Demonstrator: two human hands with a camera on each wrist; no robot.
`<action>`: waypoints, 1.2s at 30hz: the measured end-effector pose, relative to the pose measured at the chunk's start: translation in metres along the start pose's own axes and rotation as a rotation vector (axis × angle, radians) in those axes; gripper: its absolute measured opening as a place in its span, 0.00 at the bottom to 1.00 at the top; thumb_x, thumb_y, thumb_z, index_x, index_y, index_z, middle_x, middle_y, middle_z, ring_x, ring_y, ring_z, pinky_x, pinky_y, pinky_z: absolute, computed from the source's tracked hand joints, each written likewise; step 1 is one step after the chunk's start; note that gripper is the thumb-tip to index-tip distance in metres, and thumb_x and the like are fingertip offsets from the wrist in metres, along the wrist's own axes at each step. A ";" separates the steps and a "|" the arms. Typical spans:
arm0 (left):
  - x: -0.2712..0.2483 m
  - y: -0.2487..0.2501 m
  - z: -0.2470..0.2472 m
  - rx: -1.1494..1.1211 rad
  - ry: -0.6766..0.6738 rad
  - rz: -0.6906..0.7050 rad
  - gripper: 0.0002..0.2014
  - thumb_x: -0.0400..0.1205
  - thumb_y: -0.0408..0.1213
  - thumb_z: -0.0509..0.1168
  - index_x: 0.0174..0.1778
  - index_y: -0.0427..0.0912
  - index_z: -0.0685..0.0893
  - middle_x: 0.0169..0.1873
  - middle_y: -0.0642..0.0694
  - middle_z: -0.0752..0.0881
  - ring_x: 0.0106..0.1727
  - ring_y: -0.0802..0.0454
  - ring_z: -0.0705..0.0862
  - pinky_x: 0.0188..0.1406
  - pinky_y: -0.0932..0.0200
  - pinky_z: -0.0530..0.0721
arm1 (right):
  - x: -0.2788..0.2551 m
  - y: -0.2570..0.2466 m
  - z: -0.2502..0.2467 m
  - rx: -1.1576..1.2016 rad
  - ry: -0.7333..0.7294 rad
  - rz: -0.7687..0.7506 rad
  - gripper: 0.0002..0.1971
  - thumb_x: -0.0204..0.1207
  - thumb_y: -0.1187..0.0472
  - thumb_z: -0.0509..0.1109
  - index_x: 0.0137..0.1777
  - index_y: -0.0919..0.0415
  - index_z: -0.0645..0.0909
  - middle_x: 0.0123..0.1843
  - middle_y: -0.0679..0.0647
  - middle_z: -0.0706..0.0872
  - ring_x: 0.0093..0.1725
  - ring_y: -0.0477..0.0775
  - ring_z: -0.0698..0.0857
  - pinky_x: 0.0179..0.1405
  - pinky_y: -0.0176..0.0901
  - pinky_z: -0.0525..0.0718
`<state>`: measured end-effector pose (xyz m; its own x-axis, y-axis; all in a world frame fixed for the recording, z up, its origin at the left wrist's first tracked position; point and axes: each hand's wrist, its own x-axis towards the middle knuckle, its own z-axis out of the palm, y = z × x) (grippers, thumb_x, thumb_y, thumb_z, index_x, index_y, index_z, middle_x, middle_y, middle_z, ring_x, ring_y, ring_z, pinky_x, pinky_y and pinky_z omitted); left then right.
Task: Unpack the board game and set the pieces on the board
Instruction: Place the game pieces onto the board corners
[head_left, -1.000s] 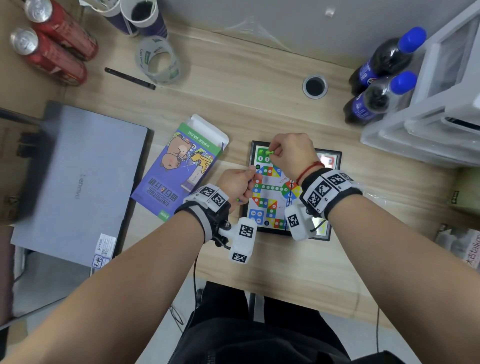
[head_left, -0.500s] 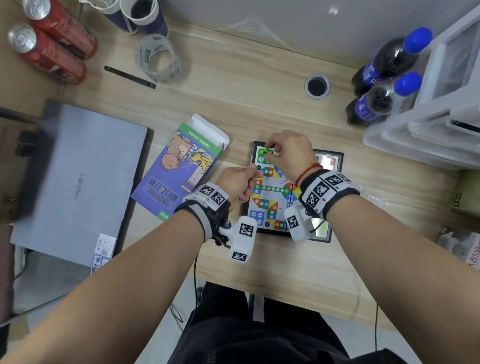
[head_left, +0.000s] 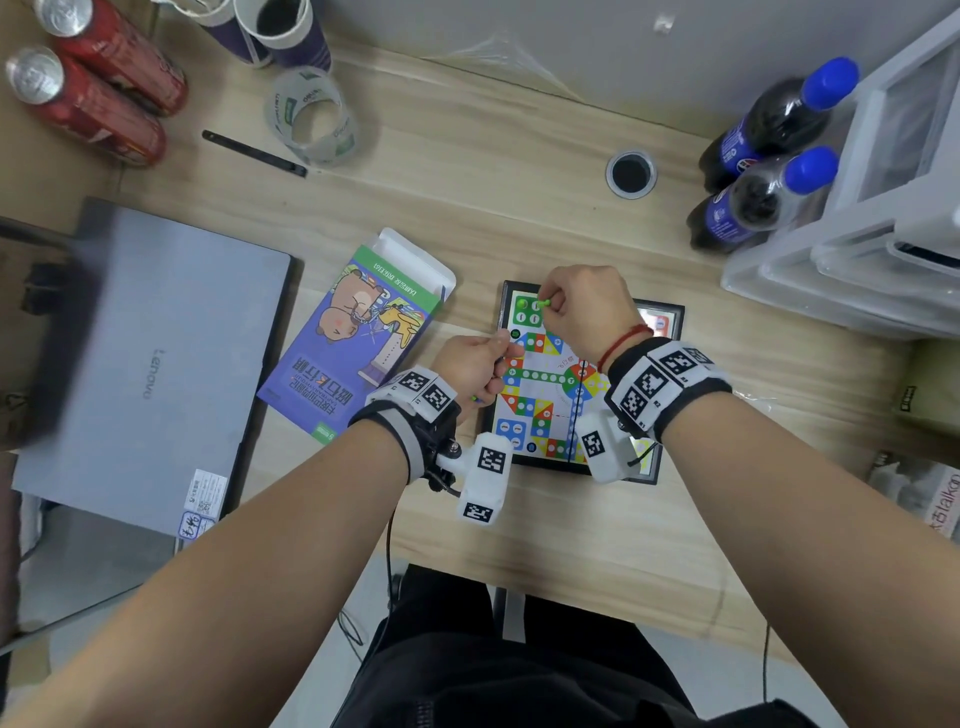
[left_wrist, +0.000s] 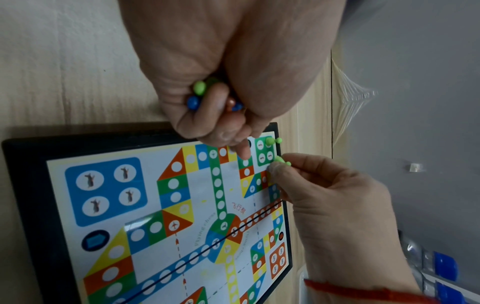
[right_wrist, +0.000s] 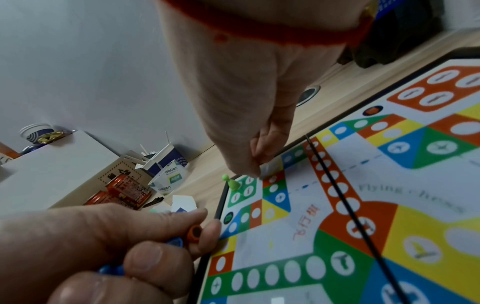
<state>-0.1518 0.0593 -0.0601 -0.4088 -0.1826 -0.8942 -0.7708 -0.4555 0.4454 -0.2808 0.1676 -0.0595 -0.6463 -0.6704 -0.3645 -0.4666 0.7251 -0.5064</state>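
Note:
The flying-chess board (head_left: 550, 410) lies flat near the desk's front edge. My right hand (head_left: 555, 307) hovers over its green corner and pinches a green pawn (head_left: 543, 304) (left_wrist: 282, 160). Another green pawn (head_left: 522, 303) (left_wrist: 272, 141) (right_wrist: 232, 182) stands upright on a circle of that corner. My left hand (head_left: 493, 364) rests at the board's left edge, fingers curled round several loose pawns (left_wrist: 199, 88), green, blue and orange (right_wrist: 194, 230). The right wrist view hides the pinched pawn behind the right hand's fingers (right_wrist: 249, 164).
The opened game box (head_left: 358, 343) lies left of the board, a closed laptop (head_left: 145, 374) beyond it. Red cans (head_left: 93, 98), cups (head_left: 280, 31), a tape roll (head_left: 311, 117) and a pen (head_left: 254, 153) sit far left. Two bottles (head_left: 763, 156) and plastic drawers (head_left: 883, 234) stand right.
My right hand, still pinching the green pawn, has shifted slightly over the green corner. The left hand has stayed at the board's left edge with its pawns.

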 end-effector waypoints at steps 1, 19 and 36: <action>0.000 0.000 0.000 -0.003 -0.004 0.003 0.17 0.88 0.46 0.59 0.41 0.39 0.85 0.25 0.50 0.72 0.16 0.59 0.66 0.11 0.68 0.60 | 0.000 -0.001 0.002 -0.003 -0.015 0.008 0.08 0.71 0.66 0.69 0.48 0.59 0.87 0.39 0.53 0.89 0.43 0.55 0.87 0.49 0.51 0.87; -0.015 0.008 0.001 -0.127 -0.202 0.072 0.21 0.87 0.55 0.56 0.46 0.39 0.81 0.23 0.51 0.71 0.20 0.58 0.63 0.16 0.65 0.55 | -0.040 -0.021 -0.020 0.300 -0.063 -0.019 0.06 0.71 0.54 0.78 0.46 0.53 0.89 0.37 0.47 0.89 0.34 0.44 0.84 0.40 0.30 0.81; -0.025 0.005 0.014 -0.059 -0.229 0.049 0.23 0.88 0.54 0.55 0.55 0.37 0.86 0.24 0.51 0.70 0.20 0.59 0.64 0.14 0.67 0.59 | -0.062 0.037 -0.021 0.645 0.220 0.288 0.06 0.67 0.68 0.75 0.34 0.56 0.84 0.34 0.59 0.90 0.32 0.60 0.90 0.37 0.51 0.90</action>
<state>-0.1523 0.0733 -0.0342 -0.5503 -0.0061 -0.8349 -0.7203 -0.5023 0.4784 -0.2707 0.2391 -0.0389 -0.8272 -0.3715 -0.4217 0.1436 0.5857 -0.7977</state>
